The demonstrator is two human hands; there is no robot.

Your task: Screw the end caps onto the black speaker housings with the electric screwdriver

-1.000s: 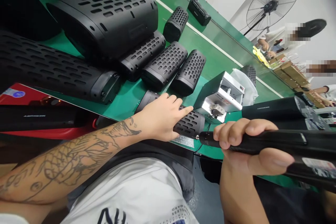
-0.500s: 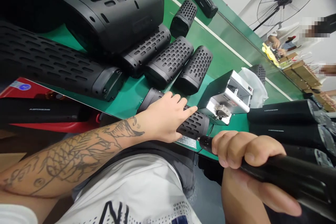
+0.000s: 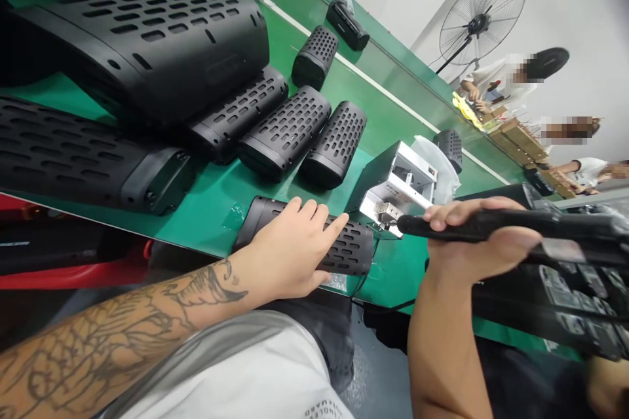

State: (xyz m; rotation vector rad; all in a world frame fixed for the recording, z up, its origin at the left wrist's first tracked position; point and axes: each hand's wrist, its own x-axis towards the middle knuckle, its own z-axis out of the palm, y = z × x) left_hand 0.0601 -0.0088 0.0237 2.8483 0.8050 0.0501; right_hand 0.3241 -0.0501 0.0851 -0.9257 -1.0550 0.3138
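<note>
A black speaker housing (image 3: 354,247) with slotted holes lies on its side at the near edge of the green bench. My left hand (image 3: 292,249) holds it down, fingers over the top and thumb on the near side. In my right hand (image 3: 476,239) is a black electric screwdriver (image 3: 521,224), held nearly level. Its tip points left and is at the front of a silver and black screw feeder (image 3: 407,177), by the small metal outlet. Whether the bit touches a screw there is too small to tell.
Several similar speaker housings (image 3: 287,134) stand and lie behind and left of my left hand; a large one (image 3: 171,52) is nearest. A plastic bag (image 3: 439,167) sits behind the feeder. Black units (image 3: 521,301) lie at right. Across the bench are people, boxes (image 3: 515,141) and a fan (image 3: 479,23).
My right hand has raised the screwdriver away from the housing's near end and brought its tip to the screw feeder. My left hand stays on the housing. The view has shifted.
</note>
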